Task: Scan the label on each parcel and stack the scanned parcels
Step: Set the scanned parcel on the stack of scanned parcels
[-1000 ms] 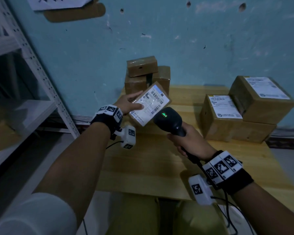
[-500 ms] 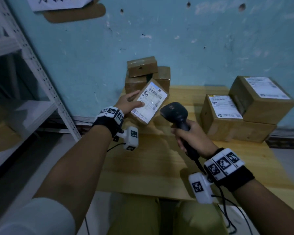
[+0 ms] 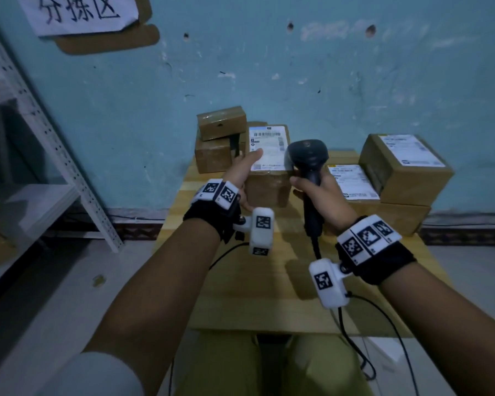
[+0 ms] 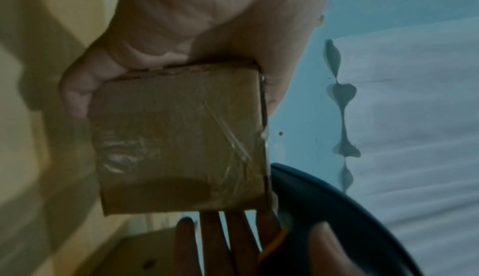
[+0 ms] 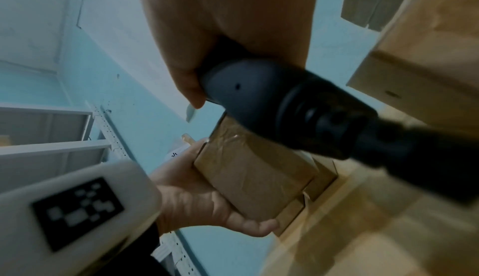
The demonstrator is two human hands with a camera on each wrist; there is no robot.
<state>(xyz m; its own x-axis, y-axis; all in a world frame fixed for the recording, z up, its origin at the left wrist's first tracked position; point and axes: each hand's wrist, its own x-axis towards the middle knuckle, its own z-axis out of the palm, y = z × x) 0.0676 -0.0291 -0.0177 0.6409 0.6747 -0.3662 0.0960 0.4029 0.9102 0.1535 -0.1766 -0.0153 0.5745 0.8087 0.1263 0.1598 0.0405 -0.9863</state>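
While your wooden tabletop (image 3: 240,287) stretches from your lap to the blue wall (image 3: 326,81), the biggest things on it are the three labelled boxes (image 3: 406,172) stacked at its far right corner, two of them showing white labels on top. A white metal shelf rack (image 3: 40,132) stands off the tabletop's left edge, and a paper sign (image 3: 80,12) hangs on the wall above it. At the far left corner sit three smaller brown cartons (image 3: 217,144), one resting on top of the others.

You hold the parcel (image 3: 267,167) just above the tabletop near that far left pile, its white label (image 3: 267,147) facing up. Your left hand (image 3: 242,174) wraps it from the left side, thumb lying on the label and fingers curled underneath. Your right hand (image 3: 320,198) is closed around the handle of the black scanner (image 3: 307,158), which stands upright just right of the parcel, its head level with the label's right edge; its cable drops past your wrist off the near edge. From the left wrist view your right fingers (image 4: 215,245) show just beyond the parcel's far side.
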